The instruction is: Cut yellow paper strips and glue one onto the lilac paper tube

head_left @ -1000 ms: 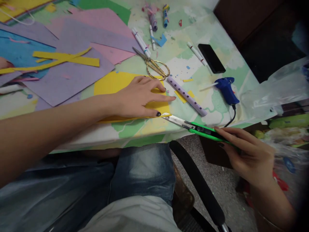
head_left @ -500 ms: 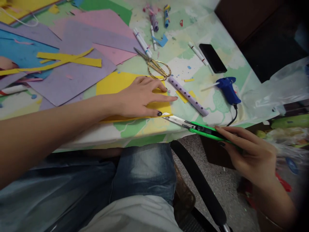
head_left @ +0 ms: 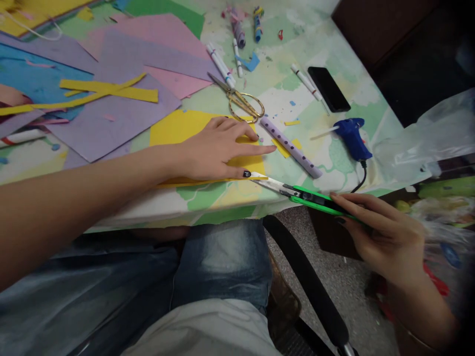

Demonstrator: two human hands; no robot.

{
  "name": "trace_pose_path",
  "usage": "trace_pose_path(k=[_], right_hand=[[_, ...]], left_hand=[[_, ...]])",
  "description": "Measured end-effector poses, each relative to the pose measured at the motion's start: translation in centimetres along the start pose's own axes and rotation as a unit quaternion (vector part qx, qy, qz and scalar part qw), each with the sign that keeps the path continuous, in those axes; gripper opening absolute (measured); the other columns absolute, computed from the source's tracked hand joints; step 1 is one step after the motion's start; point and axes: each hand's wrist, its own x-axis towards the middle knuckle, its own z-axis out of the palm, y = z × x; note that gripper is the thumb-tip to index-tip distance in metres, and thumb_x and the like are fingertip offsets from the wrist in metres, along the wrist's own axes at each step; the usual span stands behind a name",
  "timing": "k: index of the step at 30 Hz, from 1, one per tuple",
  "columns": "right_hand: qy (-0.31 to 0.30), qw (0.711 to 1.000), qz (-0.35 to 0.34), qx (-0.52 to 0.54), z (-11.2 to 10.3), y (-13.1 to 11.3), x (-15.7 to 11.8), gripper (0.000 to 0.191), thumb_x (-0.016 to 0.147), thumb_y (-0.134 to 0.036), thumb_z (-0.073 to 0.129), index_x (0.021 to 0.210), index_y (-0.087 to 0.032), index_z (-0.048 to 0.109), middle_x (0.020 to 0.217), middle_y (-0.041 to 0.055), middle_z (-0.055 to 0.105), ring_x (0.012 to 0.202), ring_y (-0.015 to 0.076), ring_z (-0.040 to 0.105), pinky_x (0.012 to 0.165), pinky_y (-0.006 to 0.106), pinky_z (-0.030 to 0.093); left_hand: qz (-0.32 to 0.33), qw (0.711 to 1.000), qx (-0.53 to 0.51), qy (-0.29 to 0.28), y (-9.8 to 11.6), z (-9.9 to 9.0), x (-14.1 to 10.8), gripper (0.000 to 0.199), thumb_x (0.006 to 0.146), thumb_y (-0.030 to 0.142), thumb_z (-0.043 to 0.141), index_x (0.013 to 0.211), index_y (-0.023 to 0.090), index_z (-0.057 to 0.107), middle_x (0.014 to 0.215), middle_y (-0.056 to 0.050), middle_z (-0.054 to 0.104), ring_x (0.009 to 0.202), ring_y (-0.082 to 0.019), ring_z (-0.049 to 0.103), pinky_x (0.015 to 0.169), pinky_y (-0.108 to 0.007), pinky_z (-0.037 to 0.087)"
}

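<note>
My left hand (head_left: 218, 150) lies spread on a yellow sheet (head_left: 174, 129) near the table's front edge, its thumb by the sheet's near side. A thin yellow strip runs along that side. My right hand (head_left: 386, 237) grips a green utility knife (head_left: 315, 200) with its blade out. The blade tip meets the yellow strip just right of my left thumb. Beyond my left fingers lie gold-handled scissors (head_left: 245, 106), partly open. A lilac rolled tube with dark dots (head_left: 291, 147) rests right of my left fingertips, over a small yellow scrap.
Purple sheets (head_left: 115, 113), pink sheets (head_left: 163, 39) and yellow strips (head_left: 107, 90) cover the left. White markers (head_left: 220, 64) and a black phone (head_left: 329, 89) lie farther back. A blue glue gun (head_left: 352, 137) with a cord sits near the right edge. Part of another person's hand (head_left: 13, 96) shows at far left.
The view has shifted very slightly, so table items appear a little farther right. Both hands and the knife stay in nearly the same place.
</note>
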Motion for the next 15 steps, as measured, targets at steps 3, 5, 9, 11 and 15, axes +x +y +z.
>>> trace_pose_path(k=[3,5,9,11,15], right_hand=[[0.001,1.000,-0.005,-0.004,0.02,-0.10,0.08,0.053,0.077,-0.003,0.062,0.122,-0.030,0.064,0.111,0.0033,0.068,0.094,0.0161,0.067,0.080,0.028,0.052],[0.005,1.000,-0.008,-0.009,0.02,-0.16,0.11,0.050,0.078,-0.004,0.062,0.121,-0.028,0.065,0.111,0.0041,0.068,0.093,0.0160,0.067,0.079,0.029,0.052],[0.002,1.000,-0.007,-0.011,0.01,-0.19,0.08,0.047,0.080,-0.007,0.061,0.122,-0.029,0.064,0.112,0.0046,0.068,0.094,0.0180,0.067,0.080,0.033,0.053],[0.000,1.000,-0.001,-0.012,0.00,-0.14,0.06,0.048,0.081,-0.009,0.061,0.123,-0.031,0.063,0.113,0.0039,0.067,0.093,0.0186,0.067,0.079,0.034,0.054],[0.002,1.000,-0.001,-0.021,-0.02,-0.07,0.20,0.048,0.081,-0.008,0.061,0.122,-0.033,0.063,0.111,0.0033,0.068,0.092,0.0183,0.067,0.076,0.033,0.054]], left_hand=[[0.002,1.000,0.013,-0.008,0.10,-0.16,0.00,0.061,0.090,0.056,0.033,0.147,0.033,0.033,0.137,-0.013,0.043,0.125,-0.037,0.039,0.105,-0.055,0.023],[0.002,1.000,0.015,-0.002,0.09,-0.14,0.02,0.060,0.090,0.057,0.033,0.146,0.034,0.033,0.137,-0.013,0.044,0.125,-0.036,0.038,0.105,-0.055,0.023],[0.003,1.000,0.010,-0.003,0.07,-0.02,0.02,0.061,0.090,0.056,0.034,0.146,0.034,0.034,0.138,-0.013,0.043,0.125,-0.036,0.038,0.105,-0.055,0.022],[0.003,1.000,0.004,-0.005,0.09,0.01,0.00,0.062,0.089,0.056,0.035,0.147,0.033,0.033,0.138,-0.013,0.043,0.125,-0.036,0.037,0.105,-0.055,0.022],[-0.002,1.000,-0.028,0.010,0.08,-0.10,-0.04,0.062,0.088,0.054,0.039,0.145,0.031,0.037,0.138,-0.012,0.046,0.126,-0.036,0.037,0.106,-0.054,0.019]])
